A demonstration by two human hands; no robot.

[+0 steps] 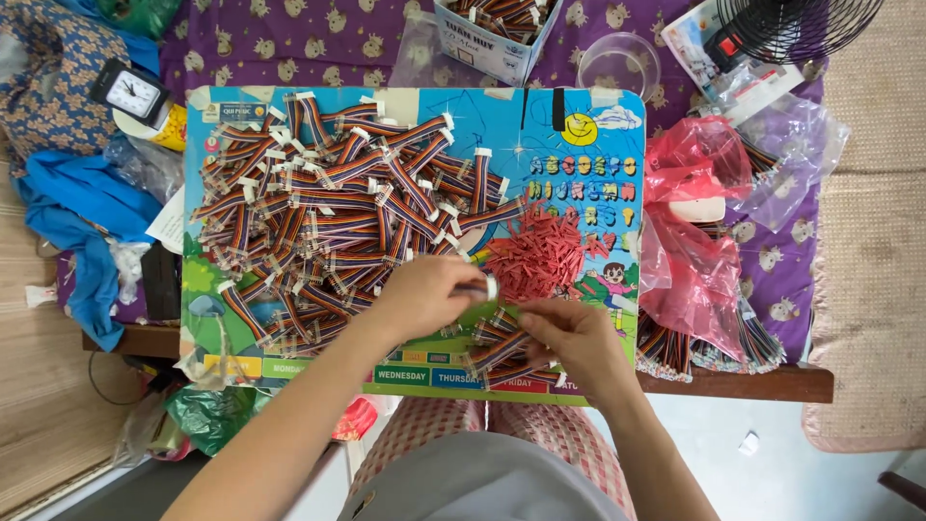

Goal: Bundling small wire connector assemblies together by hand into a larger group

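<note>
— Left hand (424, 294)?
— Over the near middle of the colourful children's board (598, 125), fingers curled, pinching a short rainbow ribbon cable (480, 287) by its white connector end.
— Right hand (569, 333)?
— Just to the right of the left one and slightly nearer, fingers bent, tips close to that same connector; cannot tell whether touching it or only beside it. Resting over a small batch of ribbon cables (502, 349) at the near edge of the board.
— Left of the hands?
— A big loose heap of ribbon cables (338, 203), striped wires with white connectors, covering the left and middle of the board.
— Just beyond the hands?
— A small mound of tiny red pieces (540, 256), touching the right fringe of the heap, just far of the pinched cable.
— Off the board to the right?
— Crumpled red plastic bags (690, 232) on the purple patterned cloth (338, 43), with bundled cables (709, 342) spilling out at the near side.
— Far side?
— A cardboard box of more cables (497, 29), a clear round tub (617, 63), part of a black fan (801, 24).
— Far left?
— A small black clock (130, 92), blue cloth (77, 207) below it.
</note>
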